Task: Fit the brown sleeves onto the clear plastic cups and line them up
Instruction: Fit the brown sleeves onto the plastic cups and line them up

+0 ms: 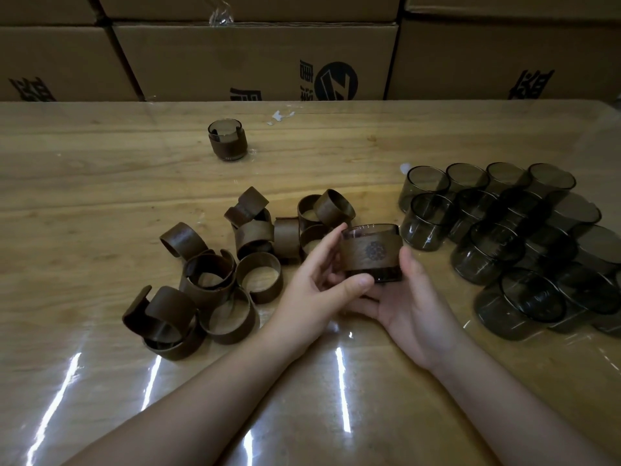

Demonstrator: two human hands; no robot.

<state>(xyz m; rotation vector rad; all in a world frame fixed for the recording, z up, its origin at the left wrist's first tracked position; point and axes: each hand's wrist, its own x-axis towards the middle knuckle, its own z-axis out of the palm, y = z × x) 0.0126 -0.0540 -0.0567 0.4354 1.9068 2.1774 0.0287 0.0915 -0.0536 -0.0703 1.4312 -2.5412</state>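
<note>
Glossy wooden table (100,196) under clear film, cardboard boxes (255,58) stacked behind. Sleeved cup (372,252) gripped just above it by left hand (322,280) and right hand (406,297). Loose sleeves (215,274) left, bare cups (510,237) right, one finished cup (228,140) standing farther back.

Dim, warm light leaves the boxes (255,58) at 12 o'clock murky, while white glare streaks the glossy tabletop (100,183) from 5 to 8 o'clock, and wide-angle distortion bends and softens the frame's edges.
</note>
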